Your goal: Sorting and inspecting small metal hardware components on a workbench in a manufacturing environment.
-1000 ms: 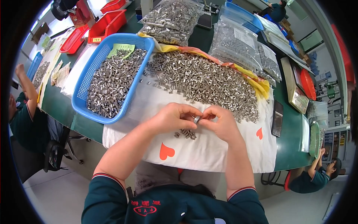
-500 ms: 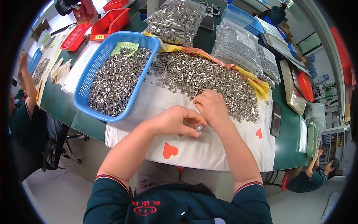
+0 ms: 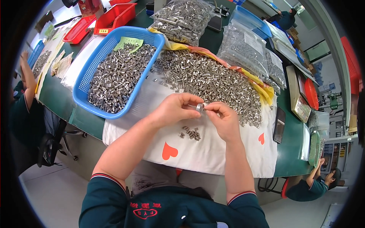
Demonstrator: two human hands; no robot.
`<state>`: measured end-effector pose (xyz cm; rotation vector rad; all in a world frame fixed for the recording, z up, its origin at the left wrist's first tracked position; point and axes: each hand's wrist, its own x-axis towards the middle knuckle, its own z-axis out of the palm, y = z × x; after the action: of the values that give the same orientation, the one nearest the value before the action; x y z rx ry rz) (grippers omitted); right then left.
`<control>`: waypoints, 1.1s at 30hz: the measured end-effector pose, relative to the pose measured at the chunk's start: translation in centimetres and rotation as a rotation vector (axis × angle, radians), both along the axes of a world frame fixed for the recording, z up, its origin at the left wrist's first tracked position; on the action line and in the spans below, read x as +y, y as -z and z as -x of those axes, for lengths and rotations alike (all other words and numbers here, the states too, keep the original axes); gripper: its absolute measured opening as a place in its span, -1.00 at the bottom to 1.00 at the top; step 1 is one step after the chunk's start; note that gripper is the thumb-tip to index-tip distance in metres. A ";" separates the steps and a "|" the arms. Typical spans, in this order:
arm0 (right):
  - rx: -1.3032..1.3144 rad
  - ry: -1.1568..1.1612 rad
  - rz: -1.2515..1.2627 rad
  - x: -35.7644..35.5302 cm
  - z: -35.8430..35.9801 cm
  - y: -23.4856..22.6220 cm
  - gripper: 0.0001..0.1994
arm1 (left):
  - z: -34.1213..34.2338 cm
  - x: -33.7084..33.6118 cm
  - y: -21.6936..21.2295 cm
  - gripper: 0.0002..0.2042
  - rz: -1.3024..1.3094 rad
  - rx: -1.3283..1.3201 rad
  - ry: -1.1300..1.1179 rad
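My left hand (image 3: pixel 180 109) pinches a small silver metal ring (image 3: pixel 199 108) between thumb and fingertips. Against it, my right hand (image 3: pixel 224 117) is closed at the fingertips on a tiny piece, probably one of the short metal cylinders, mostly hidden by the fingers. Both hands meet over the white cloth (image 3: pixel 213 155), at the near edge of a broad heap of short shiny metal cylinders (image 3: pixel 213 74). Just below my left hand, a small separate cluster of cylinders (image 3: pixel 193 133) lies on the cloth.
A blue perforated basket (image 3: pixel 102 111) full of cylinders stands at left. Behind the heap runs a rolled yellow-and-red cloth (image 3: pixel 222 60), then bags of metal parts (image 3: pixel 182 21). A phone (image 3: pixel 280 125) lies at right on the green table. Red bins (image 3: pixel 112 19) stand far left; other people sit on both sides.
My right hand has come back from the heap and its fingertips now meet the ring. My left hand has lifted away, uncovering the small cluster of cylinders.
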<state>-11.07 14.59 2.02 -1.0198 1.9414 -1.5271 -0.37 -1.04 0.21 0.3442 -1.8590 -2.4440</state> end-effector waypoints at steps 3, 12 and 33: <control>0.011 -0.042 -0.001 -0.4 -0.4 -0.2 -0.88 | -0.1 0.0 -0.1 -0.65 0.030 -0.001 0.003; 0.290 0.038 -0.014 -0.6 -1.4 -0.9 -0.92 | -0.1 0.5 -0.4 -0.65 0.061 -0.026 -0.031; 0.407 -0.095 -0.279 -1.2 1.4 -2.3 -0.90 | -1.1 1.2 -2.3 -0.65 0.559 0.016 0.315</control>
<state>-12.42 13.35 4.32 -1.3502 2.2574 -1.0147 0.69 0.20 2.54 -0.0034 -2.6349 -1.9314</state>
